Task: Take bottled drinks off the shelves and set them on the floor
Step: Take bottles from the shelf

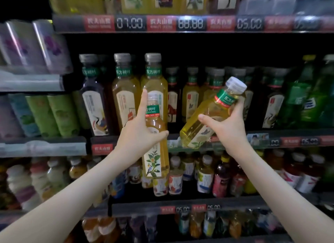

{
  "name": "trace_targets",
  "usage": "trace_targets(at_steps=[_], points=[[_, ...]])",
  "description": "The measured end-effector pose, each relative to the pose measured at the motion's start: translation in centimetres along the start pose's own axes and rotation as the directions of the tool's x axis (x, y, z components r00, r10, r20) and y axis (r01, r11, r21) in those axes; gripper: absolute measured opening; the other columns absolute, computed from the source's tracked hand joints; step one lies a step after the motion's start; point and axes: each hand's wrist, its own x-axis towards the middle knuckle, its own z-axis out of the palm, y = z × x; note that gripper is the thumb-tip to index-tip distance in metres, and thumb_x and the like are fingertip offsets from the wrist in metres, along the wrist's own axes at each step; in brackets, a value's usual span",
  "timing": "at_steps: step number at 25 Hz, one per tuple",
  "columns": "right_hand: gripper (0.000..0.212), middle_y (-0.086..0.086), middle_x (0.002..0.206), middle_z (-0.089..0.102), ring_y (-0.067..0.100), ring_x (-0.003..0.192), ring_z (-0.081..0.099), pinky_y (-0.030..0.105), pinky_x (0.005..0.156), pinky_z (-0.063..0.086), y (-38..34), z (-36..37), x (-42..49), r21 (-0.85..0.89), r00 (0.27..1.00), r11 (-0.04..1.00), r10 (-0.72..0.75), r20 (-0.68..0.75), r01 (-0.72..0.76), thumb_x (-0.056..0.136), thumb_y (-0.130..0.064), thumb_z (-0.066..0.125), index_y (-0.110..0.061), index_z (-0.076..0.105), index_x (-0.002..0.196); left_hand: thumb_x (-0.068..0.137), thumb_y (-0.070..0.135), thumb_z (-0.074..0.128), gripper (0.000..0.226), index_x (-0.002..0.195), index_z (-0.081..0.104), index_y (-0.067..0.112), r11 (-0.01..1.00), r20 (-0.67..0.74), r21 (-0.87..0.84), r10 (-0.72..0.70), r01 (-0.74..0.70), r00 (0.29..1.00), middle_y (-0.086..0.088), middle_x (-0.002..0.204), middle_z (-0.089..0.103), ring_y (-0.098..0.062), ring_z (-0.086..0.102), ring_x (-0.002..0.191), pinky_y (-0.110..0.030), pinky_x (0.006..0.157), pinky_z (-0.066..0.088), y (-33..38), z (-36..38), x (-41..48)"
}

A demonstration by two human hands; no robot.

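Observation:
I face a drinks shelf (198, 23). My left hand (139, 132) grips an upright yellow tea bottle (156, 163) with a flower-and-bird label, held in front of the middle shelf edge; its forefinger points up beside the neck. My right hand (227, 127) grips a second yellow tea bottle (204, 123), tilted with its white cap up to the right and its base near the shelf edge. Both bottles are clear of the row behind.
The middle shelf holds several tall tea bottles (124, 90), dark and yellow, and green soda bottles (310, 98) at the right. Cans (52, 114) fill the left unit. Smaller bottles (206, 174) crowd the lower shelves. The floor is out of sight.

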Motion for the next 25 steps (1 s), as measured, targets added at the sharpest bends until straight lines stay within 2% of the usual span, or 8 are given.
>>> trace_targets(at_steps=[5,9,12,18,20,22,24,25], points=[[0.079,-0.012,0.117,0.051,-0.008,0.091,0.060,0.008,0.075,0.046,0.3,-0.8,1.6,-0.013,0.993,0.998,-0.064,-0.099,0.063,0.073,-0.017,0.082,-0.031,0.027,0.129,0.079,0.033,0.073,0.114,0.143,-0.020,0.047,0.999,-0.037,-0.038,0.012,-0.013,0.999,0.008,0.061,0.067,0.001,0.060,0.049,-0.008,0.048,0.045,1.4,0.4,0.5],[0.091,-0.014,0.111,0.054,-0.001,0.088,0.063,0.016,0.076,0.048,0.0,1.0,4.0,-0.136,0.996,0.986,-0.090,0.018,0.091,0.073,-0.023,0.082,-0.023,0.023,0.142,0.079,0.035,0.074,0.115,0.141,-0.022,0.050,1.000,-0.076,-0.005,0.028,-0.029,0.997,0.004,0.059,0.066,-0.002,0.060,0.048,-0.016,0.051,0.051,2.0,1.0,0.8],[0.093,-0.004,0.119,0.055,0.006,0.097,0.059,0.016,0.076,0.043,-0.2,3.3,5.7,-0.184,0.993,0.978,-0.088,0.076,0.101,0.074,-0.022,0.081,-0.018,0.021,0.144,0.078,0.037,0.074,0.116,0.141,-0.022,0.050,1.000,-0.120,-0.012,0.004,-0.006,0.993,0.005,0.062,0.067,-0.003,0.063,0.053,-0.021,0.058,0.056,2.4,1.3,1.0],[0.086,0.004,0.133,0.049,0.017,0.117,0.049,0.024,0.083,0.039,0.8,4.5,6.7,-0.338,0.974,0.939,0.019,0.226,0.060,0.081,-0.023,0.076,-0.017,0.020,0.146,0.079,0.034,0.073,0.113,0.144,-0.019,0.045,0.999,-0.187,-0.001,-0.041,0.041,0.981,0.011,0.068,0.061,0.005,0.056,0.050,-0.007,0.043,0.039,2.9,1.1,0.6],[0.089,0.006,0.144,0.041,0.023,0.130,0.042,0.031,0.094,0.040,0.6,4.0,6.7,-0.352,0.960,0.934,0.045,0.276,0.057,0.082,-0.025,0.075,-0.018,0.018,0.149,0.078,0.036,0.074,0.114,0.144,-0.019,0.047,0.999,-0.206,0.014,-0.047,0.051,0.977,0.011,0.082,0.064,0.000,0.059,0.056,-0.007,0.050,0.042,2.6,1.1,0.4],[0.092,0.005,0.154,0.028,0.023,0.140,0.030,0.036,0.108,0.033,0.4,2.9,5.6,-0.335,0.955,0.940,0.035,0.296,0.069,0.083,-0.029,0.072,-0.021,0.013,0.152,0.078,0.038,0.074,0.114,0.143,-0.019,0.050,0.998,-0.222,-0.001,-0.060,0.061,0.973,0.003,0.092,0.068,-0.003,0.059,0.063,-0.018,0.064,0.051,2.3,1.2,0.2],[0.090,0.000,0.157,0.023,0.016,0.143,0.024,0.036,0.113,0.027,0.3,1.9,3.0,-0.317,0.954,0.942,-0.008,0.298,0.107,0.084,-0.035,0.070,-0.024,0.014,0.153,0.077,0.038,0.075,0.115,0.142,-0.019,0.051,0.998,-0.233,-0.027,-0.053,0.048,0.971,0.002,0.090,0.070,-0.005,0.060,0.066,-0.025,0.071,0.055,2.4,1.7,-0.2],[0.089,-0.003,0.156,0.026,0.012,0.141,0.027,0.035,0.112,0.029,0.3,1.4,1.5,-0.294,0.943,0.946,-0.030,0.332,0.134,0.082,-0.039,0.070,-0.024,0.017,0.152,0.077,0.037,0.076,0.116,0.142,-0.019,0.051,0.999,-0.234,-0.038,-0.038,0.030,0.971,0.005,0.084,0.069,-0.006,0.061,0.065,-0.021,0.068,0.054,2.8,2.0,-0.4]])
